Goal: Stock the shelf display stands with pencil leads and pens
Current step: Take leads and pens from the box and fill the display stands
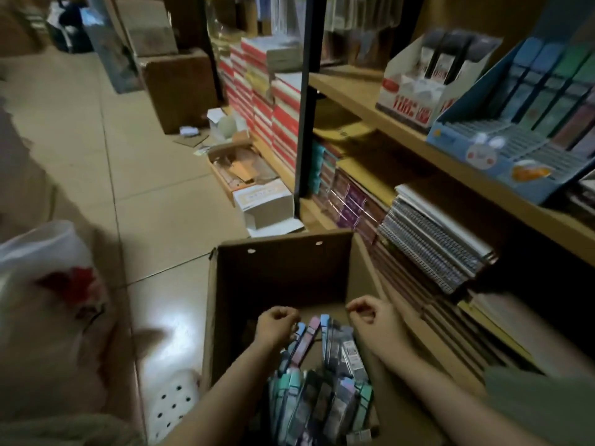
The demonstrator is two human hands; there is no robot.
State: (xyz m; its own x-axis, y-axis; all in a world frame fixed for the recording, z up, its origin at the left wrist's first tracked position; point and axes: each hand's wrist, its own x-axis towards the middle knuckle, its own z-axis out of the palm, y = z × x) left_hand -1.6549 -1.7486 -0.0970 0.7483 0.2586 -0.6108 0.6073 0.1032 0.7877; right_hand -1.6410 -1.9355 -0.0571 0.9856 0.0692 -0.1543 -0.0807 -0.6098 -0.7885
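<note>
Pen packs (325, 391), slim carded ones in pastel colours, lie heaped in the cardboard box (277, 275) on the floor, and that box is the biggest thing in front of the person. To the right runs the wooden shelf (363, 91), carrying a blue display stand (502, 149) partly filled with similar packs and, further along, a white display stand (415, 88) with dark packs in it. Spiral notebooks (434, 239) are stacked on the shelf below.

Both hands are down inside the box. The left hand (277, 323) is curled, its fingers touching the tops of a few packs that stand tilted toward it; I cannot tell whether it really pinches them. The right hand (370, 317) is loosely fisted just beside the same cluster, apart from it and holding nothing I can see.

The packs' long axes run roughly away from the person, tops pointing to the far wall of the box. The left hand looks nearer to the raised packs, while the blue stand lies up and to the right, so the right arm has the shorter reach to it.
</note>
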